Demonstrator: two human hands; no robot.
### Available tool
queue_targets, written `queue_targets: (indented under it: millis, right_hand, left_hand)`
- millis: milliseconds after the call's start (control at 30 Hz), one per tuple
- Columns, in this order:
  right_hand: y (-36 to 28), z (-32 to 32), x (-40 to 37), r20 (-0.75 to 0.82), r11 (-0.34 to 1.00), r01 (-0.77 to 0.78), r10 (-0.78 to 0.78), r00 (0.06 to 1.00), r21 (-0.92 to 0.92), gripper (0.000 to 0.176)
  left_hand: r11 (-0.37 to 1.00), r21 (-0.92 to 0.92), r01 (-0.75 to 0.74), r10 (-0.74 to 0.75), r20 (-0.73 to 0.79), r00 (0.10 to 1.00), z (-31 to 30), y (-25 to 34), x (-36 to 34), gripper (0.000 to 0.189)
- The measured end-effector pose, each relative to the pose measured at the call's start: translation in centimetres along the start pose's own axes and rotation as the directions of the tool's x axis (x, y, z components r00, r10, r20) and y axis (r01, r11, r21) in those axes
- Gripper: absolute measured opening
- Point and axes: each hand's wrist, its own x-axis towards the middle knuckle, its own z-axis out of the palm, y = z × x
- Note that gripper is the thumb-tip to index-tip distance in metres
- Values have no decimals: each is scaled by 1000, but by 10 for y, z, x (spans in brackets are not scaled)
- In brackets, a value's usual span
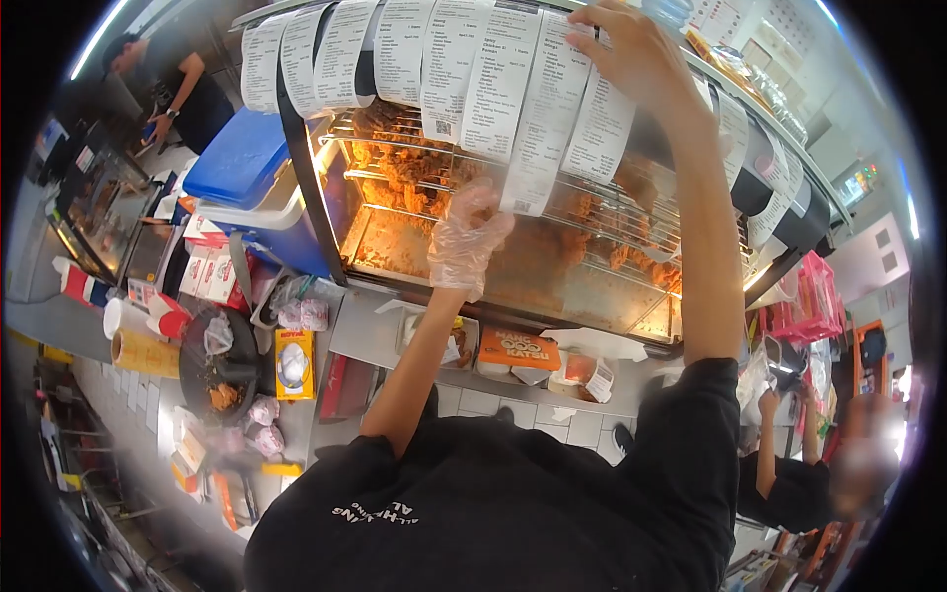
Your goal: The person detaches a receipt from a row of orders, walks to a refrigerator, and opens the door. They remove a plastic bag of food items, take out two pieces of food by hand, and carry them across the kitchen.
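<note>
On the near table (367,333), below the display warmer (602,291), an orange carton (517,348) is seen beside an open food box (446,340), and a yellow box (294,363) lies further left. Above them, the left hand (466,242) is covered by a clear plastic glove and is held up against the warmer's glass, just beside the lower end of a long order ticket (538,138). Its fingers are loosely bunched; whether the paper is pinched cannot be told. Fried chicken (406,170) is piled on wire racks behind the glass. Farther up, the row of tickets (400,49) is hung along the warmer's top edge, and the bare right hand (636,54) is laid on it with fingers spread flat. A person in black (187,94) is seen at the far left.
</note>
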Motion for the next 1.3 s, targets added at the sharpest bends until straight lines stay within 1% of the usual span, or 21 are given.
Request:
queue_targets:
  millis: [33,100,133,200,400,533,633,700,800,833,900,933,967,1000,1067,1100,1133,1167,1200,1267,1300]
  right_hand:
    - [0,0,1,1,1000,-8,8,1000,-8,25]
    - [-2,-1,2,-20,998,55,-55,998,6,26]
    - [-4,-1,4,-18,999,48,-48,999,0,26]
    - [-10,-3,7,35,998,-62,63,997,-21,26]
    - [-16,-4,11,103,991,-133,134,986,-22,26]
    - [-18,-4,12,89,992,-123,125,988,-30,26]
    - [-19,-4,12,112,984,-172,175,978,-35,24]
    - [-14,-2,10,50,996,-82,83,995,-17,25]
    - [-16,-3,6,-40,987,-90,85,996,-131,27]
    - [-19,-7,3,-45,987,-90,85,995,-133,27]
    - [-29,-17,-11,-182,994,-48,30,983,-94,30]
    - [-29,-15,-21,-182,995,-46,28,983,-93,30]
    - [-26,-7,-36,-323,998,22,-38,946,-54,22]
    - [-28,0,-51,-457,995,92,-94,884,-26,16]
    - [-63,1,-91,-330,955,-99,193,924,281,14]
    - [-71,6,-109,-311,944,-95,198,930,315,13]
    - [-77,15,-126,-294,932,-92,203,934,350,14]
    - [-85,27,-147,-202,859,-198,324,924,473,17]
    - [-93,40,-167,-93,759,-302,429,899,577,20]
    - [-103,63,-201,126,651,-470,502,856,597,32]
    - [-108,72,-213,127,648,-470,503,855,599,32]
  left_hand:
    - [1000,-4,5,-5,10,1000,-1,0,0,43]
    - [985,-4,175,-174,116,978,-3,0,-3,36]
    - [984,-5,180,-179,124,976,-4,-1,-4,36]
    - [952,53,301,-305,155,939,-6,-5,-9,28]
    - [915,34,403,-404,128,906,-18,-21,-16,20]
    - [938,13,346,-344,149,927,-19,-18,-18,18]
    - [913,113,393,-408,194,892,-22,-10,-19,16]
    - [828,195,526,-556,167,814,-21,2,-24,15]
    - [798,288,529,-591,203,781,-29,15,-35,21]
    - [801,355,482,-570,205,796,-31,23,-41,23]
    - [818,304,488,-561,234,794,-43,34,-55,23]
    - [832,251,495,-551,261,793,-50,39,-62,22]
    - [864,332,379,-480,314,819,-58,49,-68,25]
    - [863,333,380,-481,314,818,-67,49,-74,25]
    - [837,85,541,-536,327,778,-84,46,-85,33]
    - [838,83,540,-535,326,779,-91,45,-91,33]
    - [878,113,466,-476,325,817,-99,45,-97,45]
    - [910,145,388,-414,327,849,-105,46,-101,58]
    - [910,147,386,-414,328,849,-110,47,-105,58]
    - [912,242,332,-398,323,859,-118,48,-109,78]
    - [911,245,332,-399,322,858,-123,46,-108,78]
